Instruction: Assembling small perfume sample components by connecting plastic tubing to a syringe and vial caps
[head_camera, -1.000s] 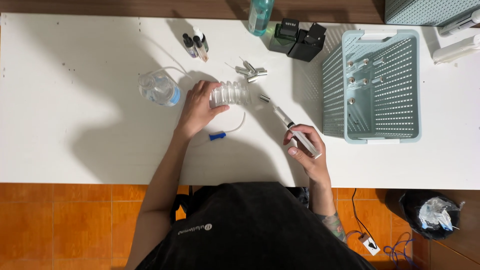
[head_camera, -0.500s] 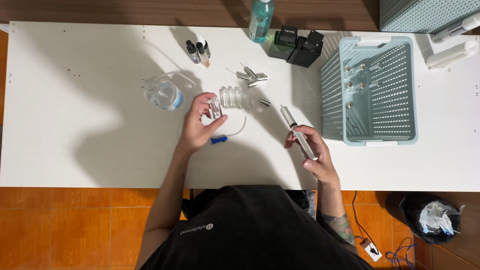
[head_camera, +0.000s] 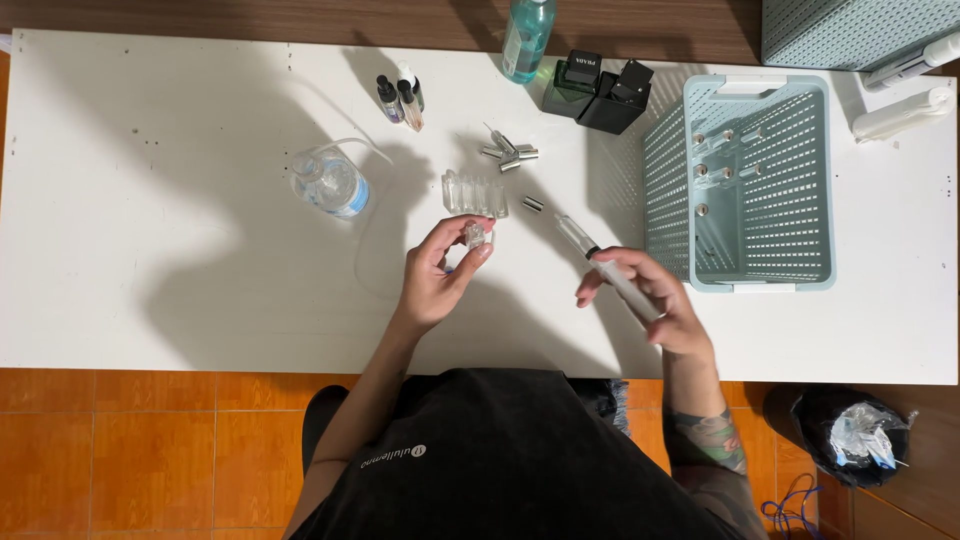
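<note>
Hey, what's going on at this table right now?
A person sits at a white table. Their left hand holds up a small clear vial, and their right hand grips a syringe pointing toward it. More clear vials and silver caps lie just beyond, with a plastic water bottle and a pale green basket to either side.

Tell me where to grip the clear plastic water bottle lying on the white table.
Grip the clear plastic water bottle around its mid-body, from above. It lies on its side on the white table, with bare surface on both long sides for fingers.
</note>
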